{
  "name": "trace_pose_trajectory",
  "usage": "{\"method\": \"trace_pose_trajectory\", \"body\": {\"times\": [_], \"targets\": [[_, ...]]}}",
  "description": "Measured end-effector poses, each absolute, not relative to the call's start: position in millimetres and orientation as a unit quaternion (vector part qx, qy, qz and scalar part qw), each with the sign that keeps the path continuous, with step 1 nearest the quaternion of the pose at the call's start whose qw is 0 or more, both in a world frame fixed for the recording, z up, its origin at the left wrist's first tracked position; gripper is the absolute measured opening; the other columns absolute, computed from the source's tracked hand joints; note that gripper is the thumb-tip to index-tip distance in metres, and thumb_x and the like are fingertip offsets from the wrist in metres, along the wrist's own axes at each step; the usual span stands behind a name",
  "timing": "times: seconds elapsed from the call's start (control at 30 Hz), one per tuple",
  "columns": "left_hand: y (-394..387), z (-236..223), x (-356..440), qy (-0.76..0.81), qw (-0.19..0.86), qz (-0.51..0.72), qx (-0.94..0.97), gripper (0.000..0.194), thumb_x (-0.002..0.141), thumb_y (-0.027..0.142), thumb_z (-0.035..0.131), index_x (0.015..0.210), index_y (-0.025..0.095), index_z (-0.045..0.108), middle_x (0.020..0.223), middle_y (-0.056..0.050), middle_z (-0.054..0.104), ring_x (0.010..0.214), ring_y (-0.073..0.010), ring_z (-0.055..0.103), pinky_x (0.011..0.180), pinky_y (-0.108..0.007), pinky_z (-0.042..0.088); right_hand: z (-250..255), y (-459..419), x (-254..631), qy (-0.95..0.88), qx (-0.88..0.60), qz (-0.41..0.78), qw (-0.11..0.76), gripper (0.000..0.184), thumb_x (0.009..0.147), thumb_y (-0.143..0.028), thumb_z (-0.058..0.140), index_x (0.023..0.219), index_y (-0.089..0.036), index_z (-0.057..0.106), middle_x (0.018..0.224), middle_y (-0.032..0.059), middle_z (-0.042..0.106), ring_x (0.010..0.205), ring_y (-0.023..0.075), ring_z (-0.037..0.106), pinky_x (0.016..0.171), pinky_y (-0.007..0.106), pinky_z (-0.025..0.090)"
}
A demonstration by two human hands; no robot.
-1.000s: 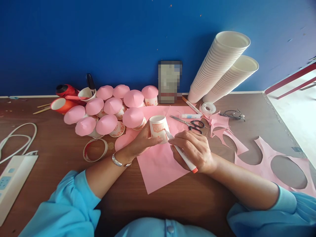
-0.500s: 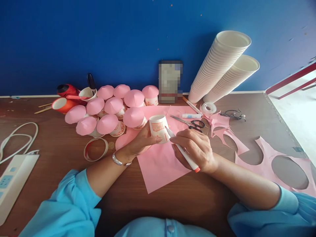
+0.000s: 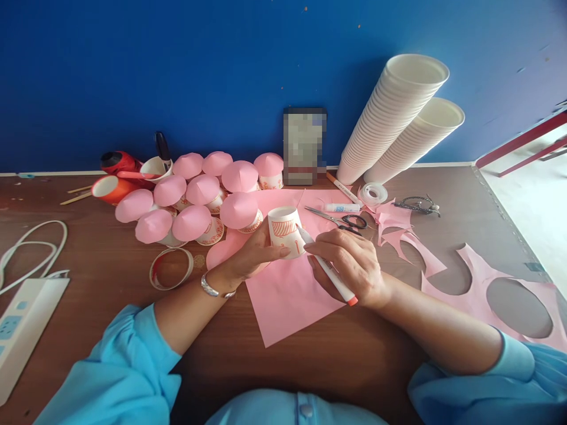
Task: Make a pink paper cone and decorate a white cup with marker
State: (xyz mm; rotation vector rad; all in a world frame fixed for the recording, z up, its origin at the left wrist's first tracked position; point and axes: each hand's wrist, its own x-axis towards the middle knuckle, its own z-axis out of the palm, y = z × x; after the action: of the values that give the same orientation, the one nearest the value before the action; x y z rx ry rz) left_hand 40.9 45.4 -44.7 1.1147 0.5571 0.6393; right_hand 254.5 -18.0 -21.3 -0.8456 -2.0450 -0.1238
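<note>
A small white paper cup (image 3: 287,228) with orange-red drawn lines and a striped band is held upside down by my left hand (image 3: 253,255), thumb across its lower front. My right hand (image 3: 352,265) grips a white marker pen (image 3: 331,276) with a red end; its tip meets the right side of the cup near the striped band. Beneath both hands lies a sheet of pink paper (image 3: 287,310). Several decorated cups topped with pink paper cones (image 3: 202,189) stand to the left behind my left hand.
Two tall stacks of white paper cups (image 3: 394,112) lean at the back right. Scissors (image 3: 336,219), a glue stick (image 3: 342,208), clear tape (image 3: 373,193) and pink paper scraps (image 3: 478,277) lie on the right. A tape roll (image 3: 170,268) and a power strip (image 3: 33,330) are on the left.
Both hands, the cup and the marker hold almost the same pose. The whole view has shifted very slightly.
</note>
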Motion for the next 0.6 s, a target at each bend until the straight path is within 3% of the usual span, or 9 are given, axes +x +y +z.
{"method": "trace_pose_trajectory", "body": {"times": [0.2, 0.6], "targets": [[45.7, -42.2, 41.8, 0.239, 0.77, 0.302, 0.509, 0.032, 0.085, 0.029, 0.083, 0.109, 0.02, 0.063, 0.098, -0.001, 0.065, 0.09, -0.016, 0.059, 0.081, -0.03, 0.051, -20.9, -18.3, 253.5, -0.824, -0.347, -0.057, 0.444, 0.025, 0.092, -0.007, 0.064, 0.115, -0.017, 0.063, 0.084, 0.0048, 0.069, 0.07, 0.0166, 0.065, 0.062, 0.029, 0.056], [45.9, -41.6, 42.5, 0.228, 0.775, 0.305, 0.505, 0.026, 0.086, 0.028, 0.082, 0.106, 0.021, 0.066, 0.095, 0.0, 0.067, 0.089, -0.0159, 0.061, 0.082, -0.03, 0.052, -19.9, -18.7, 251.5, -0.823, -0.347, -0.055, 0.446, 0.025, 0.093, -0.008, 0.062, 0.115, -0.018, 0.062, 0.083, 0.0036, 0.069, 0.07, 0.0166, 0.067, 0.062, 0.029, 0.057]]}}
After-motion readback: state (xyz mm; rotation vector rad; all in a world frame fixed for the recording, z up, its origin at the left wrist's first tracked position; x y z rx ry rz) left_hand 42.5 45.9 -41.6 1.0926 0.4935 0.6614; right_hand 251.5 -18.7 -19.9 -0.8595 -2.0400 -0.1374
